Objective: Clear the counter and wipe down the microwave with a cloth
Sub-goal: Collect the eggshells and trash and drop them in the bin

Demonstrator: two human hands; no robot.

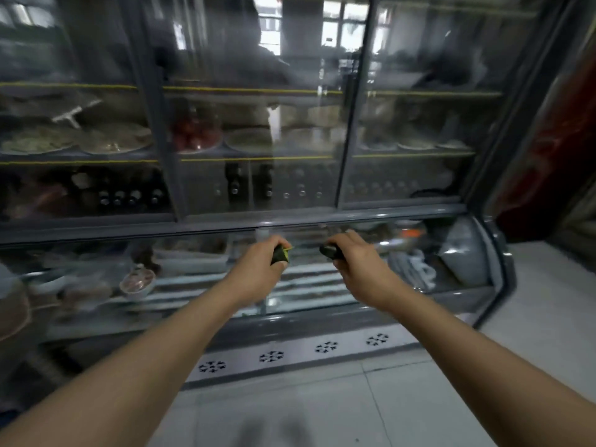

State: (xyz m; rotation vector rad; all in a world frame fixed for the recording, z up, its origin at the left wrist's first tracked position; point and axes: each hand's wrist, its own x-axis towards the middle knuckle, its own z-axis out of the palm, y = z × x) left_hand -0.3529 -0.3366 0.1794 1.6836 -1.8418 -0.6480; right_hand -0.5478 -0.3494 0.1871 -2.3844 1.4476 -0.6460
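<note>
A person stands facing a glass-fronted refrigerated display case [245, 221], both bare arms stretched forward toward its lower sloped window. The left hand [258, 266], just left of frame centre, has its fingers curled round a small dark green object [280, 254] with a yellowish tip showing at its upper edge; what the object is cannot be told through the blur. The right hand [354, 258], just beside it toward 3 o'clock, grips a small dark object [329, 251] that pokes out past the knuckles toward the left hand; the two hands are near each other but apart. Both are held up in front of the sloped glass, just under the grey rail that divides the case's upper doors from the lower bin. Behind the upper doors, toward 12 o'clock, shelves edged in yellow carry plates of food [74, 141] and a row of dark bottles [129, 195]. A bowl [137, 282] sits inside the lower bin toward 9 o'clock. The case's rounded end corner lies toward 3 o'clock, and beyond it, and along the base from 4 to 6 o'clock, pale tiled floor [403, 398] lies open. Neither microwave, cloth nor counter appears in view.
</note>
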